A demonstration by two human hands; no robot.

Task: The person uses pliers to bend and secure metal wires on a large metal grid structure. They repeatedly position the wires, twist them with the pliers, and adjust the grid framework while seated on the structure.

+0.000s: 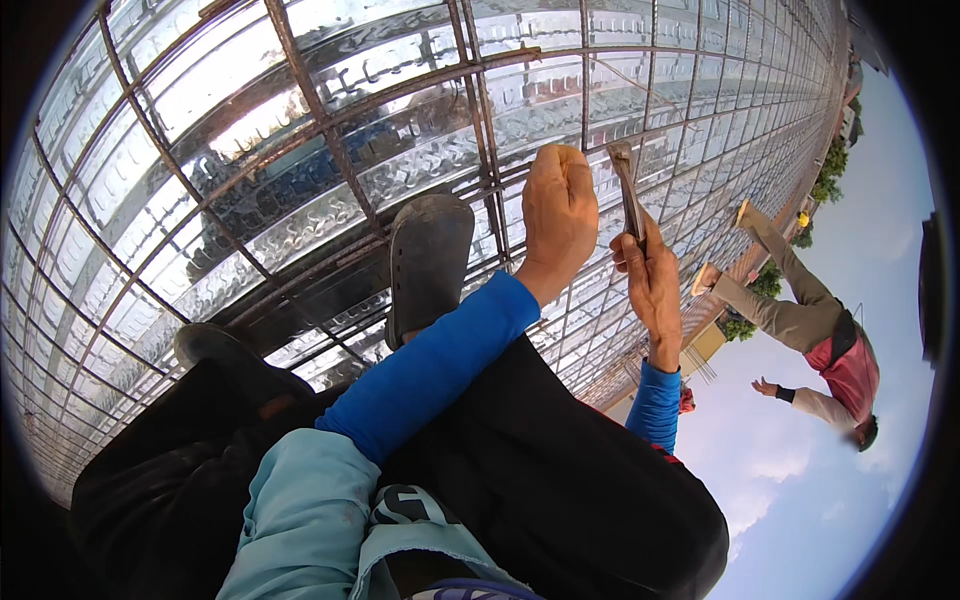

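Observation:
My left hand [560, 215] is closed in a fist just over the rebar mesh [325, 122], its fingertips hidden; what it holds, if anything, I cannot make out. Beside it, my right hand [652, 285] is wrapped round the handles of metal pincers [626, 185]. The worn head of the pincers points up and away from me, close to the left knuckles. A thin wire [640, 82] curves over the mesh beyond both hands. Blue sleeves cover both forearms.
Under the mesh lies shiny ribbed metal decking [400, 130]. My dark shoes [430, 255] rest on the bars, with my bent knees close to my arms. At the right, another person [840, 350] in a red top stands on the mesh. Green trees [830, 170] line the far edge.

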